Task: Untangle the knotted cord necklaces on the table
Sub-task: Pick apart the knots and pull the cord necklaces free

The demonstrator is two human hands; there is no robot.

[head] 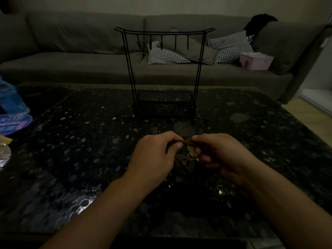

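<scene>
A: Where is the tangle?

B: The knotted cords (186, 141) are held up between both hands, just above the near middle of the counter (75, 141). The left hand (154, 155) pinches one side of the knot with thumb and curled fingers (179, 146); the right hand (218, 153) pinches the other, with a small metal pendant (189, 150) dangling below.

A: How will it handle?

B: I'd judge light, limp and soft; cord won't snap easily, but pulling tightens knots. Better to grip close beside the knot and tease loops loose. The light is dim, so individual strands can't be told apart.
</scene>
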